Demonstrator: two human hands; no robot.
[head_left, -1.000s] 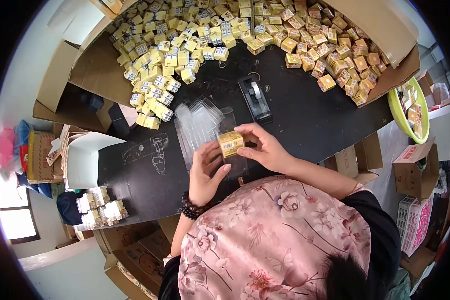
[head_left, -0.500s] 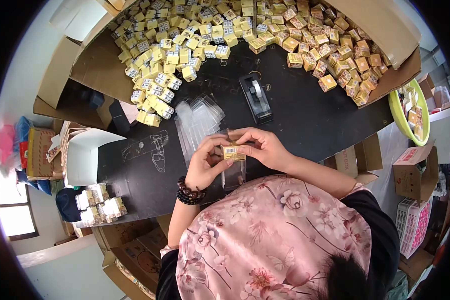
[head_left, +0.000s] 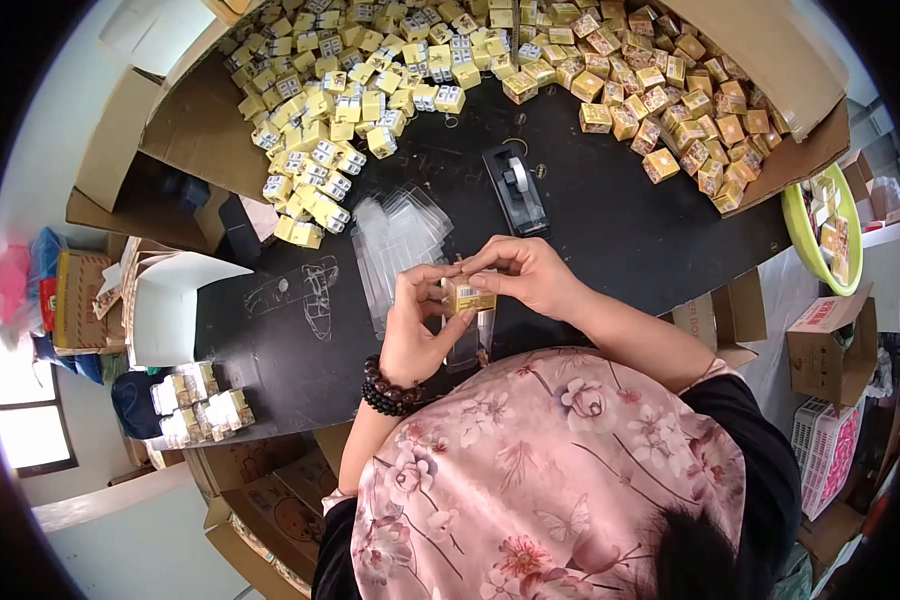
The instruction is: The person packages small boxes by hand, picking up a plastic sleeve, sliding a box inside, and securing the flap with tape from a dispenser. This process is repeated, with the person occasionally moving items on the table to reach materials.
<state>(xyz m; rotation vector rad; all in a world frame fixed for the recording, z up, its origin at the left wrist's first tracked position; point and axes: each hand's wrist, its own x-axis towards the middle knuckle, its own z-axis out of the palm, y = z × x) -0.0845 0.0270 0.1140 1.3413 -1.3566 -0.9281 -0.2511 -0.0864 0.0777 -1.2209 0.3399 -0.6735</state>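
Observation:
A small yellow box (head_left: 473, 297) with a barcode label is held between both hands, close in front of my body. My left hand (head_left: 416, 322) grips its left side, thumb along the lower edge. The fingers of my right hand (head_left: 526, 278) pinch its top right part. Below the box, a clear plastic sleeve (head_left: 467, 352) hangs toward my lap, overlapping the box in this view. Just beyond my left hand lies a fanned stack of flat clear plastic sleeves (head_left: 395, 240). A black tape dispenser (head_left: 517, 190) stands past my right hand.
Heaps of small yellow boxes (head_left: 370, 85) and orange-gold boxes (head_left: 660, 90) cover the far table, edged by cardboard walls (head_left: 205, 135). Several packed clear bundles (head_left: 205, 410) sit at the left edge. A yellow-green basket (head_left: 800, 235) stands at right.
Both hands have shifted slightly upward with the box, which has tilted so that more of its top and lower faces show. The fingers of the right hand have moved along its top.

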